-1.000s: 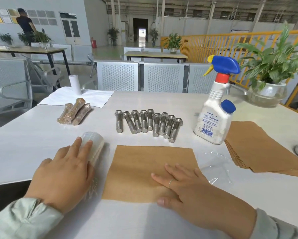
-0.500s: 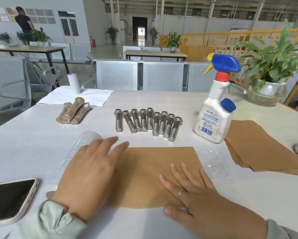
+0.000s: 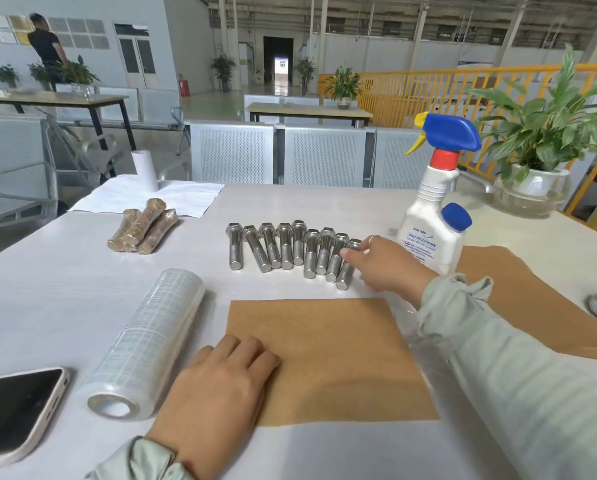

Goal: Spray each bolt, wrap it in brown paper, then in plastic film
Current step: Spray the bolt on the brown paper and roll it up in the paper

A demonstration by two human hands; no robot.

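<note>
White table (image 3: 82, 271) in a large hall; yellow railing and perforated metal seats behind. Nine bare bolts (image 3: 283, 249) lie in a row mid-table, heads away from the person. Right hand (image 3: 387, 263) reaches to the rightmost bolt (image 3: 347, 268), fingertips touching near its head; whether it is actually pinched, cannot tell. Left hand (image 3: 217, 386) rests on the near-left edge of a brown sheet (image 3: 331, 358), fingers loosely bent, holding nothing. Film roll (image 3: 148, 344) lies just left of the sheet, a phone (image 3: 10, 407) further left at the table edge. Three wrapped bolts (image 3: 144, 226) sit bundled far left, near a white cloth (image 3: 172, 199) with a white roll (image 3: 145, 169) standing on it. Spray bottle (image 3: 432, 216) stands upright just beyond the right hand; paper stack (image 3: 518, 289) to its right. Potted plant (image 3: 539, 161) at far right corner.
</note>
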